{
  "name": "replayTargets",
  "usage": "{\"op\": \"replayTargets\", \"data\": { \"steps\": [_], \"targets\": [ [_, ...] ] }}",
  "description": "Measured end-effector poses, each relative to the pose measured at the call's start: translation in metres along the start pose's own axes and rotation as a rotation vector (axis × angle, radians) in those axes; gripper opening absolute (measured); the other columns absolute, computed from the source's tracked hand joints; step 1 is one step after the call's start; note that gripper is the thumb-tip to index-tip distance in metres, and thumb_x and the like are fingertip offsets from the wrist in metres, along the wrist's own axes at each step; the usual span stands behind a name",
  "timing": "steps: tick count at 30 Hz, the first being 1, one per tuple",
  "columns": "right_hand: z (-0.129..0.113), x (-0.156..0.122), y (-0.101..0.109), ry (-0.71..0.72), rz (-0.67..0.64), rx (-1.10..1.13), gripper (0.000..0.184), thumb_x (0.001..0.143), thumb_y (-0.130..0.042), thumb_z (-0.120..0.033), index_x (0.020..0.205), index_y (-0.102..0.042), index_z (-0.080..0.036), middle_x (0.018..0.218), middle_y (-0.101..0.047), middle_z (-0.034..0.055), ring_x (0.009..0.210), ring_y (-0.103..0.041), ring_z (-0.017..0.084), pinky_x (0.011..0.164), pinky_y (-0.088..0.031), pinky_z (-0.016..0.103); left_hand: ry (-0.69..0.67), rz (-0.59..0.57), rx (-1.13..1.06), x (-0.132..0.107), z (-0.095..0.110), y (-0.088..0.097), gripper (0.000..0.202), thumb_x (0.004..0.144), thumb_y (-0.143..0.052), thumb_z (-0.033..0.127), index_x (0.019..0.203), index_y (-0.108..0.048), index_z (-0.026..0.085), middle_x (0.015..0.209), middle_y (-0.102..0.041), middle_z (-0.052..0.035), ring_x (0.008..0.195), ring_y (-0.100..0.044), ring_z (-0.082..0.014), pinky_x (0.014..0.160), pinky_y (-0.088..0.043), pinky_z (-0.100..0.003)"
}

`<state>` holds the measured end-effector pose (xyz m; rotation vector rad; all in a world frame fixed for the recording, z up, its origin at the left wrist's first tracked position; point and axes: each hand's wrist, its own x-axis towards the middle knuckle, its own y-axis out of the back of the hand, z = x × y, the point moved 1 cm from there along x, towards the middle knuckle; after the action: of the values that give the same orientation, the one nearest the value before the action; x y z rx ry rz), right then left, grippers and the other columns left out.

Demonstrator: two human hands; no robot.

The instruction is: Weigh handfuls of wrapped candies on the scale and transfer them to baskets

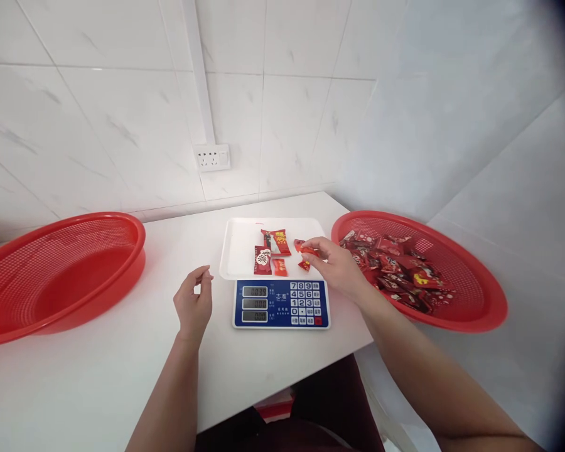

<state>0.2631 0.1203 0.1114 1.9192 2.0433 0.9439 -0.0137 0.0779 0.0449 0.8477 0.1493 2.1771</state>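
Observation:
A blue-faced digital scale point(281, 304) stands on the white table, with a white tray point(238, 251) on top. Several red snack packets point(268, 252) lie on the tray. My right hand point(335, 266) reaches over the tray's right edge, fingers pinched on a small red-orange packet point(306, 251). My left hand point(194, 304) hovers left of the scale, fingers loosely curled with thumb and fingertips nearly touching, nothing visible in them.
A red mesh basket point(475, 314) at the right holds many red snack packets point(395, 267). Another red basket point(61, 276) sits at the left with nothing visible inside. A tiled wall with a power socket point(211, 157) stands behind. The table's front edge is near my body.

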Motion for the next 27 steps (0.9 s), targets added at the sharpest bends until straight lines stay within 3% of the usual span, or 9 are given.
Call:
{"op": "replayTargets", "data": {
  "steps": [4,19,27],
  "targets": [
    [-0.004,0.001,-0.001,0.0,0.044,-0.046,0.016,0.082,-0.054,-0.033,0.094,-0.061,-0.024,0.102,-0.069,0.002,0.091,-0.063,0.02,0.083,-0.05,0.038,-0.002,0.004,-0.002,0.0,0.0,0.0,0.025,0.083,-0.048,0.035,0.092,-0.065,0.019,0.076,-0.069,-0.0016,0.073,-0.065,-0.0136,0.07,-0.051,-0.027],
    [0.01,-0.003,-0.003,0.104,0.045,-0.088,0.029,0.084,-0.05,-0.022,0.11,-0.063,-0.023,0.123,-0.06,0.0041,0.113,-0.056,0.019,0.093,-0.048,0.037,-0.025,0.0,-0.003,-0.002,0.0,-0.002,0.023,0.083,-0.049,0.034,0.092,-0.065,0.019,0.075,-0.069,-0.0013,0.071,-0.064,-0.0129,0.067,-0.051,-0.025],
    [0.009,-0.002,-0.003,0.119,0.04,-0.099,0.028,0.085,-0.051,-0.025,0.11,-0.063,-0.023,0.127,-0.057,0.006,0.094,-0.065,0.017,0.086,-0.053,0.036,-0.041,0.007,-0.012,-0.002,0.0,-0.002,0.022,0.083,-0.05,0.033,0.091,-0.066,0.019,0.076,-0.069,-0.0011,0.071,-0.064,-0.0125,0.069,-0.051,-0.026]
  ]
}}
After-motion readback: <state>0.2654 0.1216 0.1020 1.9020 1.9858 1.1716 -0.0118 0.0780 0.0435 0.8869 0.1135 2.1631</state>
